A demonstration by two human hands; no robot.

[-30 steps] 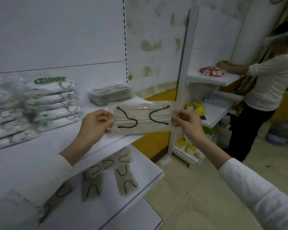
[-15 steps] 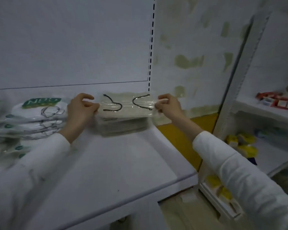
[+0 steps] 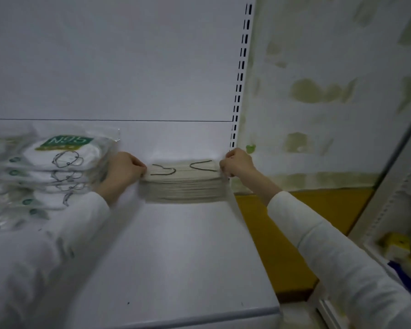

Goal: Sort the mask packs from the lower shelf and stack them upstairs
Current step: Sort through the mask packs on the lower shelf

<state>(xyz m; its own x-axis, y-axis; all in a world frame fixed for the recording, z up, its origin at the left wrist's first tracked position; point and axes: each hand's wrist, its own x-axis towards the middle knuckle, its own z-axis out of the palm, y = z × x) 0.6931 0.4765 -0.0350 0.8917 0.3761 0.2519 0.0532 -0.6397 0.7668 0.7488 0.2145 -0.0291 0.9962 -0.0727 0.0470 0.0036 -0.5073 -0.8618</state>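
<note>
1. Pinched at both ends: our left hand [image 3: 124, 169] and our right hand [image 3: 237, 162] each curl thumb and fingers onto a short edge of one mask pack [image 3: 183, 167], both clamped on it.

2. Between the two grips the mask pack lies flat, black ear loops facing up. Its long axis runs straight from one hand to the other, side to side along the back panel [image 3: 105, 67].

3. Directly beneath the grip sits the stack [image 3: 183, 189] of matching packs, on the upper shelf [image 3: 176, 257]. The held pack looks to be touching the stack's top, its edges roughly in line with those below. Whether a thin gap remains, we cannot tell.

4. Neither hand is nearer the work; each holds its own end. Outboard of the left grip, a pile of N95 packs [image 3: 59, 162] stands just beside the back of that hand, perhaps touching it. Outboard of the right grip, the slotted upright [image 3: 241, 74] runs just beside the knuckles.

5. Our reading is that the placing is all but done, and the coming move is a release. It turns on that side-to-side axis: the hands would have to part outward along it, and room is tight on both sides. An uneven let-go could drag the top pack askew on its slick neighbours.
</note>
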